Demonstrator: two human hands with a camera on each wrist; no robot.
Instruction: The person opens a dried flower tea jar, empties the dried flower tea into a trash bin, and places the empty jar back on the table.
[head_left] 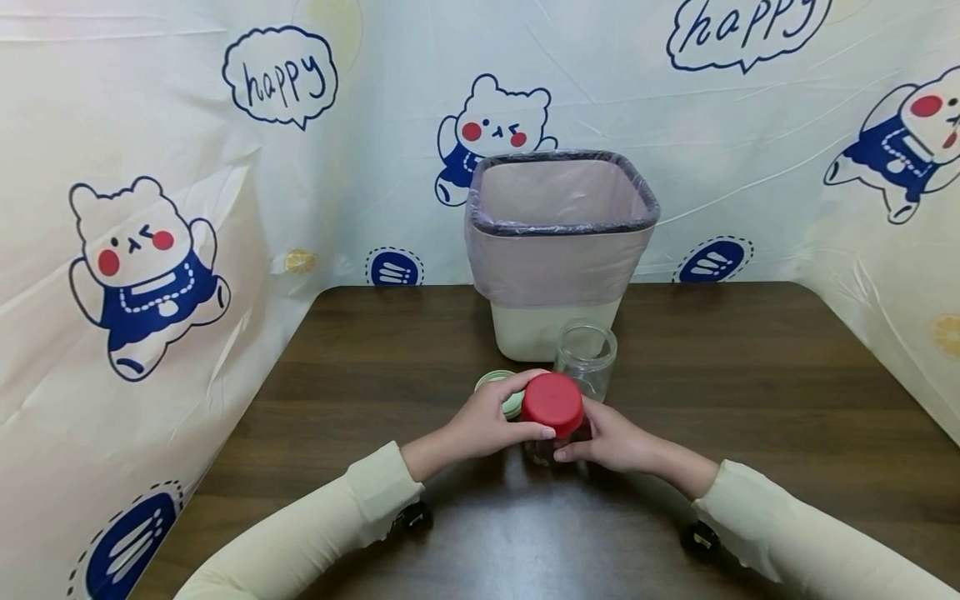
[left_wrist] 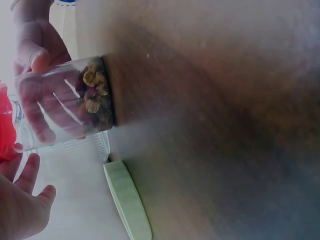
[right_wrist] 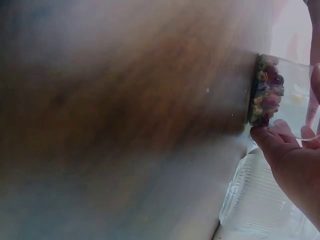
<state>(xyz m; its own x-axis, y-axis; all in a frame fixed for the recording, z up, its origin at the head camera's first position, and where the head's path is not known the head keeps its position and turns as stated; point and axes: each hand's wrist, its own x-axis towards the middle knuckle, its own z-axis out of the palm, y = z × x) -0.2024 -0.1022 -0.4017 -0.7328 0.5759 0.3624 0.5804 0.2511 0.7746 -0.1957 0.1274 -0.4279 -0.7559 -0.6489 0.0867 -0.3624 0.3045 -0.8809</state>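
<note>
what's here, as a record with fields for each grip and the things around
left grip: holds the red lid
right grip: holds the jar round its side
red lid: at the jar's mouth; whether seated, unclear
jar: glass, dried flowers at the bottom
open jar: glass, behind the jar, lidless
green lid: on the table, left of the open jar
bin: lined, at the back

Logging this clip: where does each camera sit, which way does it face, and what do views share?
Head: worn on the head, facing forward and down at the brown wood-grain table; cream-sleeved arms, left hand and right hand show.
Left wrist: on that wrist, facing a clear cylindrical jar of dried flowers; both hands partly show.
Right wrist: on that wrist, facing the same jar; both hands partly show.
Head and left wrist views share the round red lid.
</note>
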